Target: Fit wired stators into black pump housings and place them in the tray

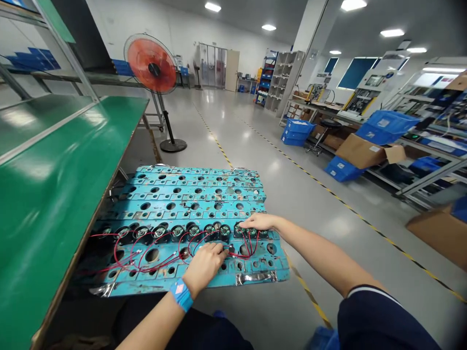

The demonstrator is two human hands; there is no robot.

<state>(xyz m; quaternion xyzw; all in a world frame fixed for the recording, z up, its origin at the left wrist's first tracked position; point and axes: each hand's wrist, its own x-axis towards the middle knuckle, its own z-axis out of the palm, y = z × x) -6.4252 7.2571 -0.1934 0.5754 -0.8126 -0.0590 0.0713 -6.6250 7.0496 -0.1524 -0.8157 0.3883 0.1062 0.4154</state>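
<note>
"Which step is in hand?"

"Round wired units (159,232) are, it seems, being seated and their red leads (156,266) arranged on the teal perforated board (146,285). Nearest its near edge, the left hand (205,266) is held by the leads, its fingers bunched. Beyond it, toward the right edge, a unit is touched by the right hand (263,221), its fingers together. Whether either is clamped cannot be told."

"And the next move?"

"A steady unit and a freed lead are probably called for."

"What is counted, near to far?"

"Two metal handles (257,277) on the near edge; about eleven units in one row parallel to it, the leftmost dimly seen; two handles on the far edge. The overlapping leads cannot be counted."
</note>
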